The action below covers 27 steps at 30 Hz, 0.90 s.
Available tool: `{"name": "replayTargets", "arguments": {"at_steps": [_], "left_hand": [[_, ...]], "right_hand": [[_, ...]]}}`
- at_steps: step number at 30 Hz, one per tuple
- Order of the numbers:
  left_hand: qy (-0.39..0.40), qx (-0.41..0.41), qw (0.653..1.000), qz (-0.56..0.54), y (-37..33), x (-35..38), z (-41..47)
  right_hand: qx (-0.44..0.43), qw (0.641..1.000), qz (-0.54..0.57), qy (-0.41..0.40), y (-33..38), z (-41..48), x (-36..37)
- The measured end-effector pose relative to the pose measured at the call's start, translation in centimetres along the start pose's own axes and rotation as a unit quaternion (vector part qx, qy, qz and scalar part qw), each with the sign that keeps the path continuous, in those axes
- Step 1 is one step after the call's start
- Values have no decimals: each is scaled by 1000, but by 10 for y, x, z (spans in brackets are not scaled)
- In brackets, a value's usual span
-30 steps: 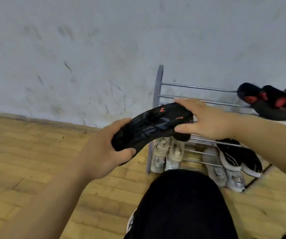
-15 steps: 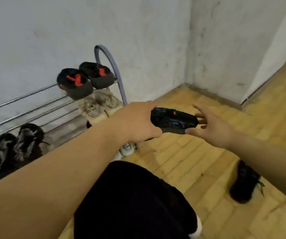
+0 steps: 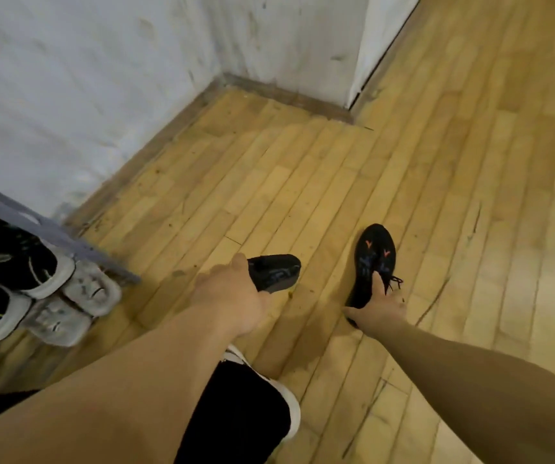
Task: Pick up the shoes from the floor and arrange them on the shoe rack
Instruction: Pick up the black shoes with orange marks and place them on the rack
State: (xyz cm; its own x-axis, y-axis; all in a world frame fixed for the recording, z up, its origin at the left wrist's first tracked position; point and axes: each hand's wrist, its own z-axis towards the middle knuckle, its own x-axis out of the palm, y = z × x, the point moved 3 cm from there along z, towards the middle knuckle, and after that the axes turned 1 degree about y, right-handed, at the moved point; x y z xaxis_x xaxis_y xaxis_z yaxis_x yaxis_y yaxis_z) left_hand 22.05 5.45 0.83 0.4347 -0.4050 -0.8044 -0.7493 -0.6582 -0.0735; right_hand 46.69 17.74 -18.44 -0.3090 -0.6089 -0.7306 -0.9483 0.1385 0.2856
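Head view: wooden floor [image 3: 302,182] being bounded by white wall [image 3: 68,78]. Shoe rack [image 3: 55,234] at left being occupied by black and grey shoes [image 3: 51,286]. Black shoe [image 3: 374,262] lying on floor, toe pointing away, being grasped at heel by right hand [image 3: 381,308]. Second black shoe [image 3: 274,272] being held clenched in left hand [image 3: 232,296], above floor, long axis running rightward.

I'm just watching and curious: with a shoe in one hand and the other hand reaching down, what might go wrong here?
1. The left hand holds the first black shoe by one end only, so it may slip.
2. The right hand is only at the heel of the second black shoe on the floor; its loose laces could snag or drag.
3. The shoe rack nearby looks crowded.
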Motion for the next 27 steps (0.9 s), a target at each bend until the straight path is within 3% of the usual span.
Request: {"name": "replayTargets", "arguments": {"at_steps": [6, 11, 16, 21, 27], "left_hand": [[35, -30, 998, -40, 6, 3, 32], [-4, -33, 994, -107, 21, -9, 44], [-68, -56, 969, -230, 58, -65, 38], [-253, -35, 908, -333, 109, -139, -28], [-489, -13, 797, -354, 191, -187, -146]], "right_hand": [[21, 999, 23, -44, 2, 13, 38], [9, 994, 102, -26, 27, 0, 28], [-179, 932, 310, 63, 128, -66, 4], [-399, 857, 320, 69, 237, -157, -38], [-596, 761, 251, 52, 346, -276, -86]]}}
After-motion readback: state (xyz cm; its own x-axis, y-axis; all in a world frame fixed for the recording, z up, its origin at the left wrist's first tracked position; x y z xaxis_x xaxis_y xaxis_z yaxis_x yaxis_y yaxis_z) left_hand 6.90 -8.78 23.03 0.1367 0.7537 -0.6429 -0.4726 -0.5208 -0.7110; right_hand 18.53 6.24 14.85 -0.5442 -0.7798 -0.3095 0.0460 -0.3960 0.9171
